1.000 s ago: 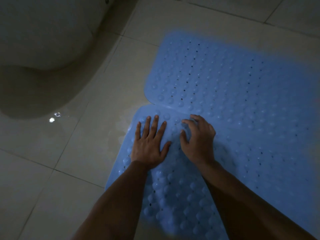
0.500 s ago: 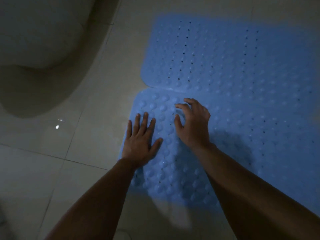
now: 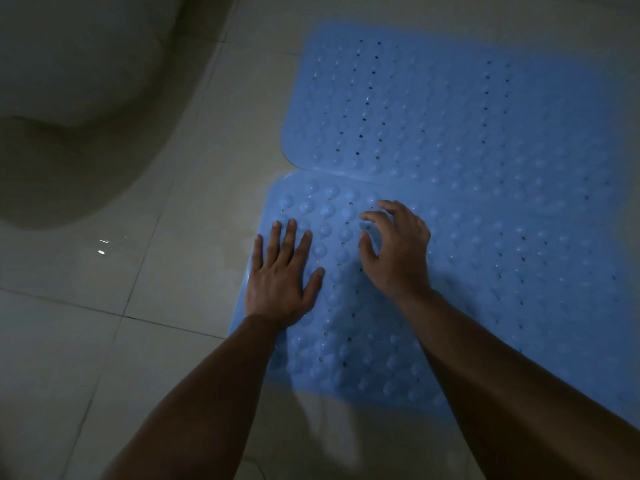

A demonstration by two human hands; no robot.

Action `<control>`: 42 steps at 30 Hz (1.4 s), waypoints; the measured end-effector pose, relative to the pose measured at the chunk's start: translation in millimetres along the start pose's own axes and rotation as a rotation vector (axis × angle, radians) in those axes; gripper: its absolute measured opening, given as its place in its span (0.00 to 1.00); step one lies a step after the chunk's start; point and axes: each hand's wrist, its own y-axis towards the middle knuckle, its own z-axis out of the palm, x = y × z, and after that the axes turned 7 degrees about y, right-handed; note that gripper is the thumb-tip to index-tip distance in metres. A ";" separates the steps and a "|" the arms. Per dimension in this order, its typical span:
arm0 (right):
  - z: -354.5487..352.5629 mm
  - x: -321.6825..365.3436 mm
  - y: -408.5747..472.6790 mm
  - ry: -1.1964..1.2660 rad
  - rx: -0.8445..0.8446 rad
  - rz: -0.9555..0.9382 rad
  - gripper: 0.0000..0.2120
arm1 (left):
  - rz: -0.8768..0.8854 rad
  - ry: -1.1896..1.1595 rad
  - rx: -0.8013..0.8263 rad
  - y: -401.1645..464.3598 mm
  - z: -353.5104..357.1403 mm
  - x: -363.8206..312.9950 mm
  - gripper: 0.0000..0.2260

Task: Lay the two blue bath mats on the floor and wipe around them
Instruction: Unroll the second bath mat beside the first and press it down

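Note:
Two blue bath mats with bumps and small holes lie flat on the tiled floor, edge to edge. The far mat (image 3: 450, 109) fills the upper right. The near mat (image 3: 502, 289) lies below it, reaching the right edge of the view. My left hand (image 3: 282, 275) rests palm down, fingers spread, on the near mat's left edge. My right hand (image 3: 398, 251) is beside it on the same mat, fingers curled like a claw with the tips touching the bumps. Neither hand holds anything.
A large pale rounded fixture (image 3: 69, 81) with a dark shadow under it stands at the upper left. Light beige floor tiles (image 3: 86, 341) with thin grout lines lie left of and below the mats, with a wet glint near the fixture.
The view has shifted so the near mat's front edge shows. My left hand has slid toward the mat's left edge; the right hand keeps its curled pose.

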 end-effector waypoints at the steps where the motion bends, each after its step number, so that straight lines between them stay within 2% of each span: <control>1: -0.2 1.3 -2.0 -0.005 0.006 -0.005 0.14 | -0.001 0.000 0.001 0.1 0.5 0.3 0.33; 7: -11.0 8.2 -13.1 -0.032 0.050 -0.011 0.14 | 0.003 -0.044 0.047 3.0 -2.0 -5.6 0.33; 11: -20.2 29.5 -17.9 -0.080 0.170 0.066 0.18 | -0.035 -0.180 0.121 5.7 -20.3 1.8 0.32; 14: -6.9 40.8 -35.8 -0.116 0.329 0.093 0.25 | -0.078 -0.277 0.025 10.4 -34.1 7.0 0.29; 16: 12.5 49.8 -50.8 -0.157 0.376 0.067 0.29 | -0.083 -0.246 -0.075 12.0 -37.5 11.2 0.24; 18: 29.2 57.3 -61.0 -0.185 0.402 0.109 0.34 | -0.094 -0.224 -0.109 13.9 -41.6 10.9 0.22; 21: 40.6 59.4 -71.0 -0.271 0.396 0.124 0.40 | -0.110 -0.188 -0.097 14.0 -41.3 9.0 0.22; 25: 41.0 57.5 -69.9 -0.331 0.357 0.116 0.40 | -0.116 -0.182 -0.068 15.1 -31.5 4.7 0.24; 37: 49.4 52.5 -74.6 -0.288 0.317 0.091 0.38 | -0.133 -0.158 -0.103 16.6 -21.5 16.2 0.24; 42: 47.4 51.1 -72.7 -0.236 0.357 0.117 0.37 | -0.163 -0.181 -0.116 13.6 -33.7 8.7 0.24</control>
